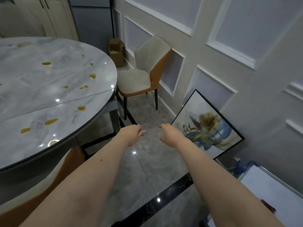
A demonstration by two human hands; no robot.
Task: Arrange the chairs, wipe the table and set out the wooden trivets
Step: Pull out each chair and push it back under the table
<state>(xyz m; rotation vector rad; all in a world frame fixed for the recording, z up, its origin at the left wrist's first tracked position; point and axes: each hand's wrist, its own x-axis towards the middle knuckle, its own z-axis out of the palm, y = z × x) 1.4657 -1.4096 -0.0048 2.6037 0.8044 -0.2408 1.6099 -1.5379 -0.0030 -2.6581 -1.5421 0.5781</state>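
A round grey marble table [49, 99] fills the left, spotted with several yellow-brown stains. A cream chair [144, 69] with an orange shell stands beyond the table's right edge, close to the wall, its seat partly under the tabletop. Another orange-backed chair [68, 163] shows under the table's near edge, mostly hidden. Both my arms stretch forward over the floor. My left hand [131, 134] and my right hand [170, 135] hang in the air with loosely curled fingers, holding nothing, well short of the cream chair. No trivets or cloth are in view.
A framed painting [206, 126] leans against the panelled wall on the right. Cardboard boxes [115, 51] sit in the far corner behind the chair. A white box [270, 189] and blue item lie at lower right. Grey tiled floor [154, 169] lies between table and wall.
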